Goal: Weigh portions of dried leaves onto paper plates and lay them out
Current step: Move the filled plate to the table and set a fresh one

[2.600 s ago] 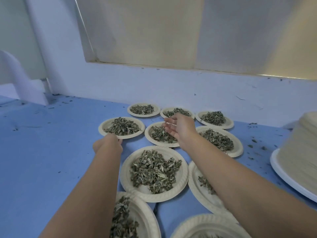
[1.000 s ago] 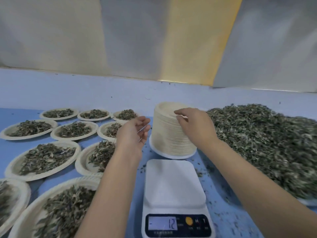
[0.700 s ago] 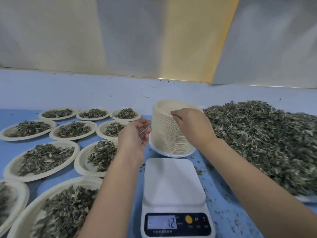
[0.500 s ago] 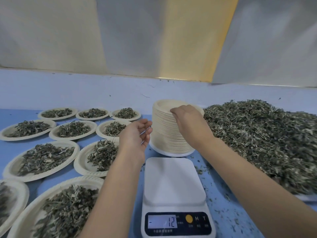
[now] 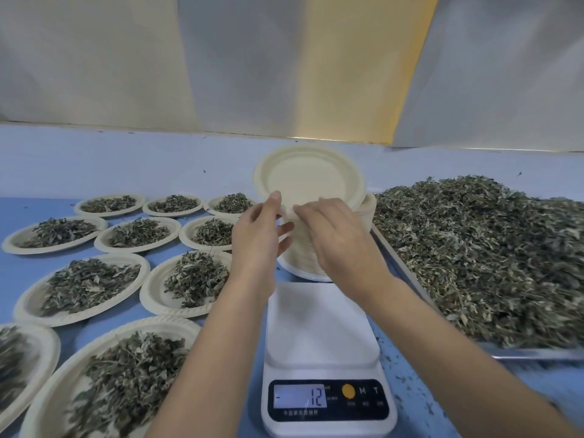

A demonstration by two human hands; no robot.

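Note:
An empty paper plate [image 5: 308, 177] is tilted up to face me, lifted above the stack of paper plates [image 5: 300, 257]. My left hand [image 5: 257, 238] pinches its lower left rim with the thumb on the front. My right hand [image 5: 336, 238] grips the lower rim beside it with curled fingers. Right below my hands stands a white kitchen scale [image 5: 319, 327] with a bare platform and a display showing -12. A large heap of dried leaves [image 5: 480, 248] fills a metal tray [image 5: 534, 354] on the right.
Several paper plates filled with leaves [image 5: 85, 284] lie in rows on the blue table [image 5: 19, 203] to the left, the nearest at the bottom left corner. Leaf crumbs are scattered around the scale. A pale wall runs along the back.
My view swung from the laid-out plates to the scale and stack. My right hand has lifted the top plate off the stack and tilted it up, and my left hand has joined on its rim.

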